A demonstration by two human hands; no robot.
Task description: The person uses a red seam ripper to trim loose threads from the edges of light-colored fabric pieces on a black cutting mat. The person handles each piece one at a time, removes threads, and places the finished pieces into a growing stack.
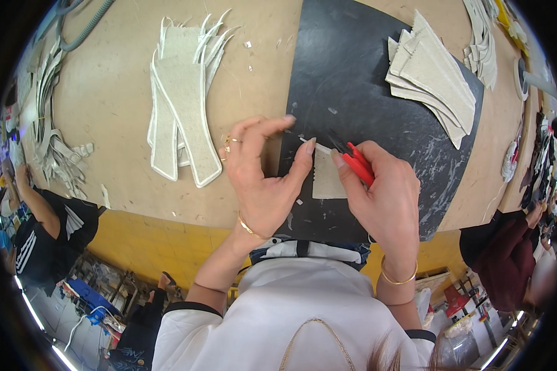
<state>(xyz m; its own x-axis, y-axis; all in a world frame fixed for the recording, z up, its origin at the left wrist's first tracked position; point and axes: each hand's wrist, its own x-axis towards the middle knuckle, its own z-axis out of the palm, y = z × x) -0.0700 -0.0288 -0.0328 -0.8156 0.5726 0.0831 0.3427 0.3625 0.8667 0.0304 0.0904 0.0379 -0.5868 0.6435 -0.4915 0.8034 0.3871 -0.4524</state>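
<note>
At frame center, your left hand (263,176) pinches a beige fabric piece (327,176); your right hand (380,198) is closed around red scissors (356,162).

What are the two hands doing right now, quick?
Left hand: pinching the top edge of a beige fabric piece on the black mat.
Right hand: closed on red-handled snips, touching the same piece.

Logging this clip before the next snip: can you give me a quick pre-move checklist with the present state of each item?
1. Left hand pinches the beige fabric piece at its edge: ok.
2. Right hand grips the red-handled snips: ok.
3. Piece lies over the black mat: ok.
4. Blades clear of the left fingertips: cannot tell.
5. Trimmed stack apart from both hands: ok.
</note>
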